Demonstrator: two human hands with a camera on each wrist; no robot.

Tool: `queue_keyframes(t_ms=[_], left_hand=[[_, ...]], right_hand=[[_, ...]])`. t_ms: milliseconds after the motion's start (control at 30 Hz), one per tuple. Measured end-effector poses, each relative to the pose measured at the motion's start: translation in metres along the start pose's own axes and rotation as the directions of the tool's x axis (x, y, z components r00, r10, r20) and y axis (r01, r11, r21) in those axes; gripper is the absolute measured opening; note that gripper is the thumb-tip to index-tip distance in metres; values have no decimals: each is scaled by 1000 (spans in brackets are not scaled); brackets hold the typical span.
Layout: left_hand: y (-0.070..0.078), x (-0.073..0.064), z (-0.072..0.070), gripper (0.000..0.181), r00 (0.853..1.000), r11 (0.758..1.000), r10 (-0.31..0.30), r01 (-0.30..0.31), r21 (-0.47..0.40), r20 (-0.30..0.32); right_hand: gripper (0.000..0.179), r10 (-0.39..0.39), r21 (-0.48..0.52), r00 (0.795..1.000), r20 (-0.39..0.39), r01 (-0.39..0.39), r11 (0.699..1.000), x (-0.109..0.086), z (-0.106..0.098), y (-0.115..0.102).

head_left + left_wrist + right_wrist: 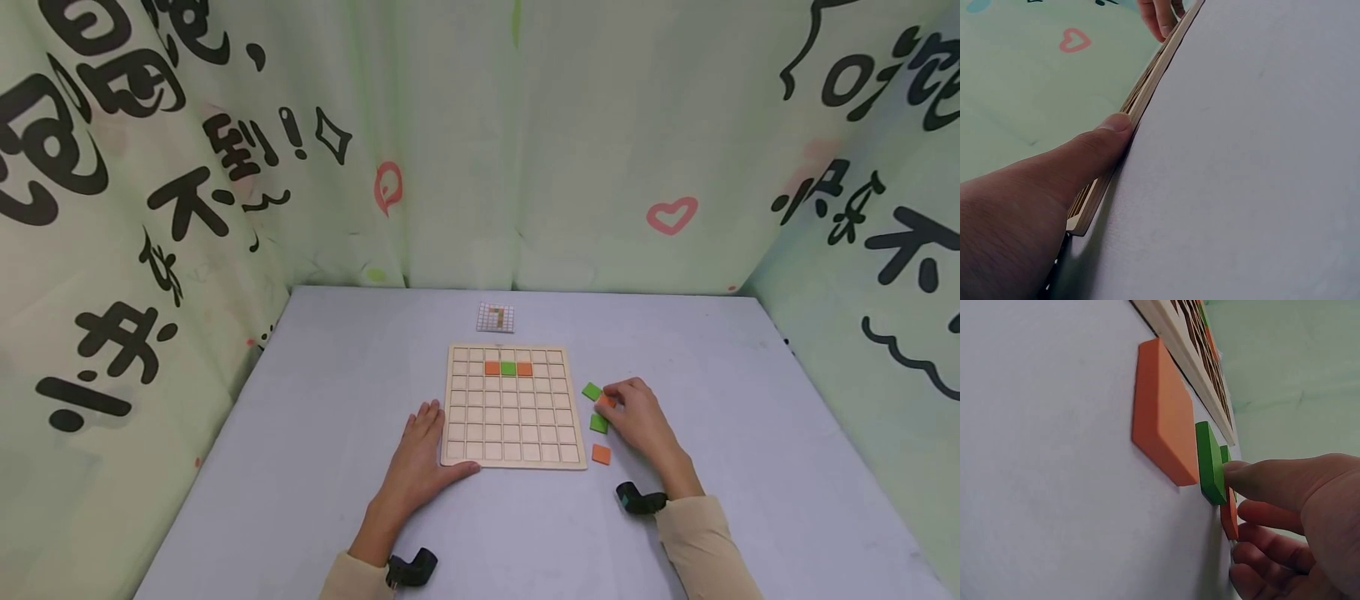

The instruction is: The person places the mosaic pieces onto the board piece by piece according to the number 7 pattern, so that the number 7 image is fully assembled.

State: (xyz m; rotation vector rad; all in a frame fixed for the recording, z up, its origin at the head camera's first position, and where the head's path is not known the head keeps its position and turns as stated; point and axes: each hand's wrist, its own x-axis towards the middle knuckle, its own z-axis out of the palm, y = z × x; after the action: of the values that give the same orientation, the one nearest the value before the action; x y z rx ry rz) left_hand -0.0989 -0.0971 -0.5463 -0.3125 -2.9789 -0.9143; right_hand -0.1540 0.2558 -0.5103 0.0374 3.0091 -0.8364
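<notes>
A square wooden grid board (pixel 512 461) lies on the table with an orange, a green and an orange tile (pixel 525 369) in a row near its far side. My left hand (pixel 418 458) steadies the board's near left corner, fingers extended along the left edge. The thumb (pixel 1107 134) presses on the near edge in the left wrist view. To the right of the board, my right hand (pixel 642 419) pinches an orange tile (pixel 606 402) between thumb and fingers, low at the tabletop. Green tiles (pixel 592 391) lie on either side of it, the nearer green tile (pixel 1210 464) overlapped by the thumb.
Another orange tile (pixel 601 454) lies nearest me beside the board's right edge. Behind the board is a small card (pixel 496 317) with a printed grid and colored pattern. A pale curtain (pixel 585 150) with black lettering encloses the white-covered table (pixel 337 375).
</notes>
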Motion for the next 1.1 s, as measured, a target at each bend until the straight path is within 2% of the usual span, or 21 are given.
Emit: queue_keyframes(t_ms=[267,633,1100], left_hand=[[0,-1,0,106,1000,1000,-7,7,1,10],[0,-1,0,106,1000,1000,-12,12,-4,10],[-1,-1,1,106,1000,1000,12,-12,-9,-8]], right_hand=[[41,-6,-22,1000,9,6,1000,9,3,-5],[33,10,8,1000,19,-10,1000,15,6,-10],[21,-20,38,999,-35,21,999,18,6,-15]])
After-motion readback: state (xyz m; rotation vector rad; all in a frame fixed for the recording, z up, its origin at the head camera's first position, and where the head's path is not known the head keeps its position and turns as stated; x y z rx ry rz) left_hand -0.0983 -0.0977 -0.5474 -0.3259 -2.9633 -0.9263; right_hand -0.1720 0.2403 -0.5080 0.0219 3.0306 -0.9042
